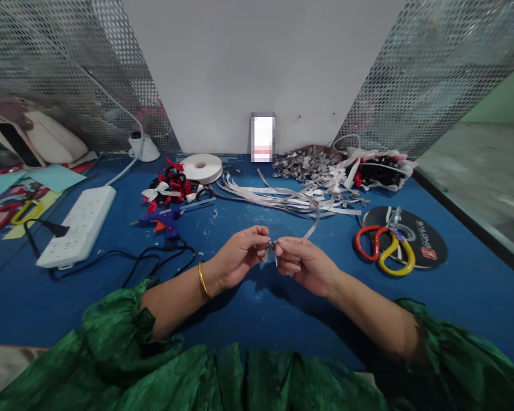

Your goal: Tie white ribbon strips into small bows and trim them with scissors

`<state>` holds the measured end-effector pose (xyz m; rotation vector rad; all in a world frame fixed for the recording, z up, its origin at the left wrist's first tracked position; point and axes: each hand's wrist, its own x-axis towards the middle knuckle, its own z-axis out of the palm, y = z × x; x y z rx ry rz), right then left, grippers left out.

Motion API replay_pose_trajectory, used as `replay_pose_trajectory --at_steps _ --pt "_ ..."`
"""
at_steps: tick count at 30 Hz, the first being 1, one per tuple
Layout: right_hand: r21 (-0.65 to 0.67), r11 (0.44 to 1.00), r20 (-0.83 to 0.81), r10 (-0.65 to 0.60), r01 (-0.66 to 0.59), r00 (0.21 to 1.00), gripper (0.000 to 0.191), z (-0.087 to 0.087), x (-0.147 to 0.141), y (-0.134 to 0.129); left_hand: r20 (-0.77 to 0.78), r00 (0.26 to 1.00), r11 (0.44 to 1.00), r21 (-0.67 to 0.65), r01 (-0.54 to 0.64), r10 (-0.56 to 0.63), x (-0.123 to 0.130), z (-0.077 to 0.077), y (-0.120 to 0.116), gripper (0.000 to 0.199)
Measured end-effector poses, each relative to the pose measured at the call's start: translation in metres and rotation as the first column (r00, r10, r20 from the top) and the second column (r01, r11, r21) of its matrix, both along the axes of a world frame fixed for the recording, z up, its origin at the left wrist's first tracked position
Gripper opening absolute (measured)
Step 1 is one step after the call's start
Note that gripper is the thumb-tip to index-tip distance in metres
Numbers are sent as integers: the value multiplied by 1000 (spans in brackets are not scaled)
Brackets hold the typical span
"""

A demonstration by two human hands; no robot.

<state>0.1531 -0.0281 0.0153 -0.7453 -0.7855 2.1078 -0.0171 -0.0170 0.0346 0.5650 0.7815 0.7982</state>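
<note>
A small grey ribbon bow (271,245) is pinched between my two hands above the blue table (257,337). My left hand (240,257), with a gold bangle at its wrist, is closed on the bow's left side. On the other side, my right hand (306,262) grips it between thumb and fingers. Short ribbon ends hang below the fingertips. Past my hands lies a bundle of cut pale ribbon strips (265,197), and a pile of grey ribbon bows (308,165) sits farther back.
Scissors (394,251) with red and yellow handles rest on a black disc (432,242) at the right. To the left are a blue glue gun (167,221), its cable, a white power strip (79,225) and a ribbon roll (202,167). A lit phone (262,137) stands against the back panel.
</note>
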Motion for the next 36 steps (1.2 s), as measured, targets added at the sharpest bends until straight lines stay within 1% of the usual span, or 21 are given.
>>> replay_pose_trajectory --at_steps 3,5,7,11,15,17,19,21,24,27,29,30,32,34,36 --pt "-5 995 -32 96 -96 995 25 2 1 0 5 999 999 -3 36 -36 0 0 -1 20" --pt "-6 993 -36 114 -114 993 29 4 1 0 17 998 998 -7 59 -58 1 0 -2 20" --pt "-12 996 -35 84 -84 996 31 5 0 0 28 996 997 -11 81 -80 1 1 -3 19" --pt "-19 999 14 -36 36 999 32 6 -3 1 33 994 994 -19 104 -104 1 3 -4 19" --pt "-18 999 4 -27 27 1000 37 7 -5 -3 59 991 993 -15 119 -118 0 5 -5 18" --pt "5 1000 -19 -23 23 1000 36 11 -5 -6 68 991 992 -23 121 -119 -1 10 -5 19" --pt "29 999 -46 -37 39 998 37 19 -6 -7 89 991 994 -39 105 -101 -1 19 -5 19" --pt "68 996 -62 -48 53 997 39 35 -6 -6 129 988 995 -42 88 -81 0 33 -4 19" --pt "168 984 -59 -46 55 997 40 72 -6 1 210 976 999 7 52 -52 0 65 0 19" --pt "315 949 -63 -15 34 998 35 112 -6 11 286 957 994 107 7 -37 1 100 3 14" --pt "354 935 -81 12 18 997 34 130 -7 15 324 946 989 147 -29 -20 2 118 5 9" --pt "362 932 -97 18 18 995 34 136 -9 17 329 944 985 164 -47 -10 3 124 5 7" --pt "361 931 -137 1 49 991 36 139 -13 20 318 948 978 194 -73 8 4 131 7 6" --pt "333 937 -157 -53 103 986 36 134 -18 23 305 952 973 213 -91 22 6 130 9 9" --pt "285 947 -152 -111 151 982 37 126 -21 28 297 954 973 206 -101 37 8 124 13 12"
